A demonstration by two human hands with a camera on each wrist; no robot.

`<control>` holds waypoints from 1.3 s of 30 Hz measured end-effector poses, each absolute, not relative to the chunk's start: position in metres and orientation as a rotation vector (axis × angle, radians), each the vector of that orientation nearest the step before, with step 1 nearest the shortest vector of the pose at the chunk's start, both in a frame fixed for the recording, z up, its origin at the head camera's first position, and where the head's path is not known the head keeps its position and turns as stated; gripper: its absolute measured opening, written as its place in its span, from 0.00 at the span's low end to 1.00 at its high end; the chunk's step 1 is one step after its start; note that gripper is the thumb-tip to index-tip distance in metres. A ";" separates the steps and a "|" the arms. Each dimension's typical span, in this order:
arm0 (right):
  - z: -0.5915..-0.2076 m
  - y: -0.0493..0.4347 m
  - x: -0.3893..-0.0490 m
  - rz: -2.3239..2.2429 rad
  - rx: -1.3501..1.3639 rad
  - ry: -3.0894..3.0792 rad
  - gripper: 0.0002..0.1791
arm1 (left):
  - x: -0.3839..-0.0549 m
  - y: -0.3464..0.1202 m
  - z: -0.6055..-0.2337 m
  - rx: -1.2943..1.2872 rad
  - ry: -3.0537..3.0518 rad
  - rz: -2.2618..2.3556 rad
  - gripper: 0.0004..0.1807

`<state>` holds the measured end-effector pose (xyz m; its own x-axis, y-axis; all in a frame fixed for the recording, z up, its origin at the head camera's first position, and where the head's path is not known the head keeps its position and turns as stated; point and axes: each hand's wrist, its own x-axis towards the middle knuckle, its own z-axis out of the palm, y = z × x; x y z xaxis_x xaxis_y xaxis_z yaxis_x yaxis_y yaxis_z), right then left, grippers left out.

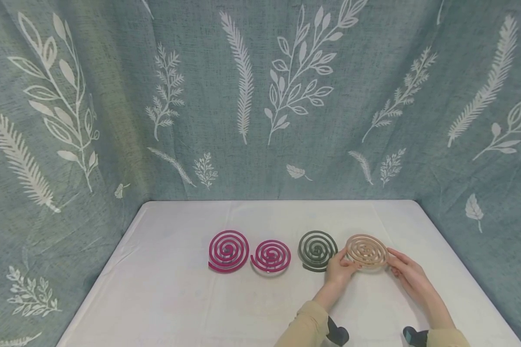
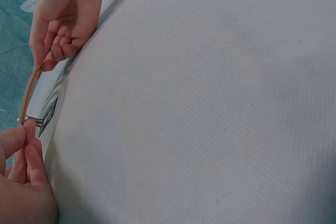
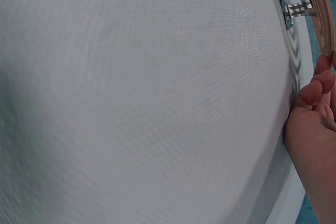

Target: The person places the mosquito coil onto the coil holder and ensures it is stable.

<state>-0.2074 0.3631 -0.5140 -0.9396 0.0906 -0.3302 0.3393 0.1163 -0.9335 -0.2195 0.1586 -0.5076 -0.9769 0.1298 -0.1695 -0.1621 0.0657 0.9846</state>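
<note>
In the head view a tan mosquito coil point(image 1: 367, 235) lies roughly level at the right of the row, slightly above the table. My left hand point(image 1: 337, 273) pinches its left edge between thumb and fingers, while my right hand point(image 1: 412, 274) pinches the right edge. Seen from the right wrist, a small metal stand point(image 3: 300, 8) is under the coil point(image 3: 323, 17), rising from the white cloth. Both hands show in the left wrist view: the left hand point(image 2: 26, 182) low, the right hand point(image 2: 68, 17) high, with the coil point(image 2: 28, 97) edge-on between them.
A dark green coil point(image 1: 317, 233) lies just left of my left hand, close to its fingers. Two magenta coils, one far left point(image 1: 228, 233) and one nearer point(image 1: 271, 242), complete the row on the white-covered table point(image 1: 165, 299). Leaf-patterned teal curtains point(image 1: 260, 168) surround the table's back and sides.
</note>
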 end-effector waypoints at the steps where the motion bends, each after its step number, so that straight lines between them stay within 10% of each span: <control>1: -0.514 0.363 -0.208 -1.924 0.430 2.195 0.41 | -0.219 0.158 -0.507 -0.031 2.126 2.015 0.31; 39: -0.514 0.364 -0.209 -1.914 0.449 2.199 0.39 | -0.218 0.160 -0.508 -0.032 2.119 2.052 0.31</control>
<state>-0.2088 0.3636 -0.5140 -0.9356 0.1012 -0.3382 0.3490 0.1193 -0.9295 -0.2184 0.1599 -0.5078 -0.9814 0.1174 -0.1517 -0.1479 0.0408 0.9882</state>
